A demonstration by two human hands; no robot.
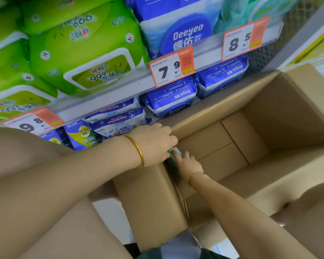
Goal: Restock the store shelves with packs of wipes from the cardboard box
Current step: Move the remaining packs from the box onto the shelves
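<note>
One green pack (pixel 175 153) at the cardboard box (pixel 297 101) left edge is clasped by the curled left hand (pixel 155 144), touched by the straight-fingered right hand (pixel 189 163).

Blue pack (pixel 185 34) reads "Deeyeo"; left tag (pixel 32 122) shows 9.8, middle tag (pixel 171 69) 7.9, right tag (pixel 245 39) 8.5.
</note>
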